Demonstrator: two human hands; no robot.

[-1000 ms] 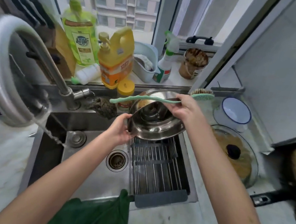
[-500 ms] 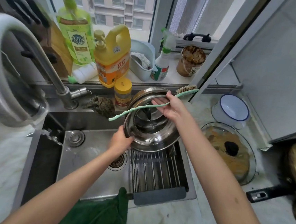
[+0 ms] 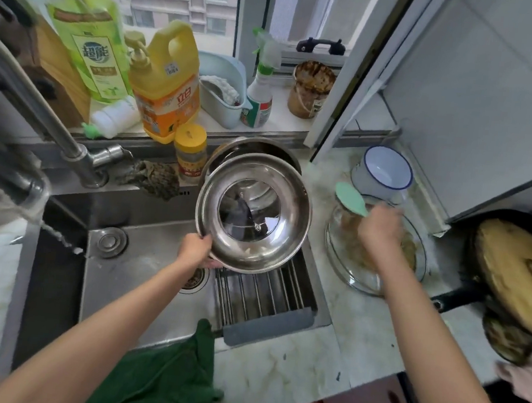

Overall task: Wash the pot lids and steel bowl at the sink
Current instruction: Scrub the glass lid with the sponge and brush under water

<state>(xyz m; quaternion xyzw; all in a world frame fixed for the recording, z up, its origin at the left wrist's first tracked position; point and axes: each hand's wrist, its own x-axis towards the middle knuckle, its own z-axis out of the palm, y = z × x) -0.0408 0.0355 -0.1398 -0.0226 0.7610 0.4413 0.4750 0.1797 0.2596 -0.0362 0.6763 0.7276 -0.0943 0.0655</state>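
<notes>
Steel pot lid [image 3: 253,213] is tilting, underside toward the camera, above the drain rack [image 3: 259,293] in the sink [image 3: 140,273], with a steel bowl [image 3: 253,146] showing just behind it. The left hand [image 3: 196,248] is gripping its lower-left rim, fingers clamped on it. The right hand [image 3: 380,232], blurred, is hovering over the glass lid [image 3: 342,267] lying on the table, fingers clutching a green-handled brush [image 3: 351,199].

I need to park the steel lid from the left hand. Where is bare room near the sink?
Free: the sink floor between stopper and rack; the rack below the steel lid; the front counter between sink rim and pan handle. Crowded: the windowsill bottles, and the right counter with glass lid, cup and the right hand with the brush.
</notes>
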